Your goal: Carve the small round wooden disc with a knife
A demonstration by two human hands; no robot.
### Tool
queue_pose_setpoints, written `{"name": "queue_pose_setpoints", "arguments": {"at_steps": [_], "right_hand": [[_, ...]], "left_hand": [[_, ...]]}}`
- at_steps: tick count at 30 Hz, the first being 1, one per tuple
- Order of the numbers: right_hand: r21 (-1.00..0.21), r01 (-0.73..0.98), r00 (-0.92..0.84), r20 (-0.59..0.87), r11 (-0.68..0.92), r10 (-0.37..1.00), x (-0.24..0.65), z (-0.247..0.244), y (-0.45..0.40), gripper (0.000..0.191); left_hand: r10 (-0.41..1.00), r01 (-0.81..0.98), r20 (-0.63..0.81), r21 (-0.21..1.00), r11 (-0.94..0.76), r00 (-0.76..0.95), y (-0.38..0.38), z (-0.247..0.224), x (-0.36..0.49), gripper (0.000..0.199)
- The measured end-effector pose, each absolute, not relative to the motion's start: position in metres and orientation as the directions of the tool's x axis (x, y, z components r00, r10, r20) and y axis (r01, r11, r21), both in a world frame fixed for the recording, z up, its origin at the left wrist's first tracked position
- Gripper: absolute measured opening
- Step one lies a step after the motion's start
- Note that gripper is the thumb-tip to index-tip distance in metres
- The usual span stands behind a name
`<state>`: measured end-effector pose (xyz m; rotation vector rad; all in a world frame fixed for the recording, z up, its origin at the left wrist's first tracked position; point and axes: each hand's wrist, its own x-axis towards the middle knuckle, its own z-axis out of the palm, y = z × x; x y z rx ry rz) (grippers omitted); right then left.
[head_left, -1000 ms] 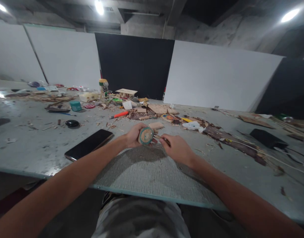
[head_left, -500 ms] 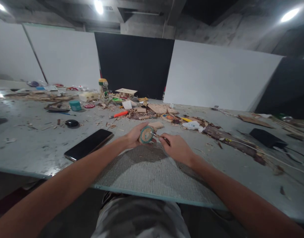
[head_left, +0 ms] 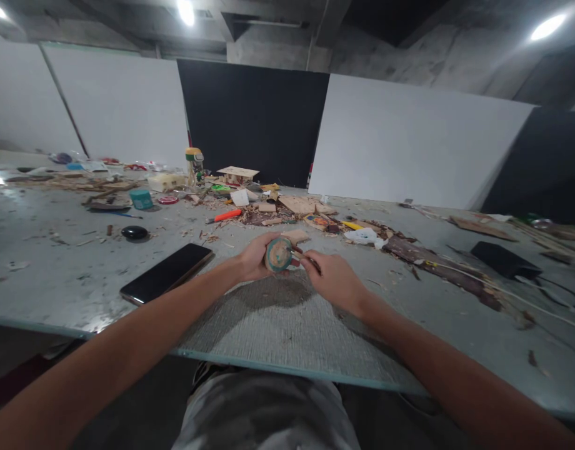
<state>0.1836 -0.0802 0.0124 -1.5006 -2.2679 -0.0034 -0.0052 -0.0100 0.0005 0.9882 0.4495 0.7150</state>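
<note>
My left hand (head_left: 258, 257) is wrapped round a small round disc (head_left: 279, 255) with a teal rim and a tan, wood-like face turned toward me. Between the fingers of my right hand (head_left: 333, 275) is a slim tool with a brown handle (head_left: 314, 263). Its tip reaches the right part of the disc's face. Both hands are above the front middle of the table. A pale wooden block (head_left: 295, 236) lies just behind the disc.
On the grey table (head_left: 250, 337), a black phone (head_left: 168, 272) lies left of my hands and a black oval object (head_left: 134, 233) beyond it. Wood scraps, an orange-red tool (head_left: 227, 215) and a teal jar (head_left: 140, 199) are further back. A bark strip (head_left: 447, 270) and black box (head_left: 505, 259) lie right.
The tool in my right hand has shifted slightly on the disc, and the disc has tilted a little in my left hand. The surrounding objects lie as before.
</note>
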Motion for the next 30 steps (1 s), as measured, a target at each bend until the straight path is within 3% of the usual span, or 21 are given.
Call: {"name": "queue_pose_setpoints", "arguments": {"at_steps": [13, 24, 30], "right_hand": [[-0.347, 0.812, -0.371, 0.315, 0.470, 0.873, 0.1858, 0.0068, -0.0773, 0.026], [-0.599, 0.698, -0.352, 0.192, 0.393, 0.916, 0.1831, 0.0057, -0.0739, 0.033], [-0.804, 0.557, -0.353, -0.003, 0.208, 0.936, 0.1803, 0.0050, -0.0758, 0.037]], "left_hand": [[0.739, -0.280, -0.041, 0.910, 0.306, 0.673, -0.0117, 0.0048, -0.0046, 0.034], [0.718, -0.307, 0.038, 0.919, 0.248, 0.695, -0.0113, 0.0029, -0.0040, 0.039], [0.714, -0.335, 0.071, 0.912, 0.236, 0.697, -0.0109, 0.0022, -0.0051, 0.039]]}}
